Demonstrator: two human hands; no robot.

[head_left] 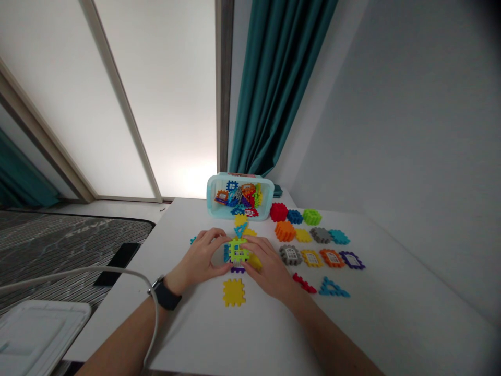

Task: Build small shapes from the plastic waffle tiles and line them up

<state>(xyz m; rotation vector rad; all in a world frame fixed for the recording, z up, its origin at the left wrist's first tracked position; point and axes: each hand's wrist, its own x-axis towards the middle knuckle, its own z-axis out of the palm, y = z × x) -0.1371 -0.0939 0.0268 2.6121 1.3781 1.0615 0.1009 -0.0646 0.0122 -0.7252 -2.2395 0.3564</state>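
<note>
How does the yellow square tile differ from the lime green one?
The yellow tile lies flat on the table and looks solid; the lime green tile stands upright between the left hand and right hand, an open grid. Both have notched edges.

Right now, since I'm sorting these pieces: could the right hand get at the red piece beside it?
Probably yes: the right hand rests close to the red plastic piece, and no other piece appears to lie between them.

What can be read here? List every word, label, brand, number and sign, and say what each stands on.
Nothing is legible: the strip on the bin's rim is too small and blurred to read, and the gray tile shows only a window picture, no words.
</note>
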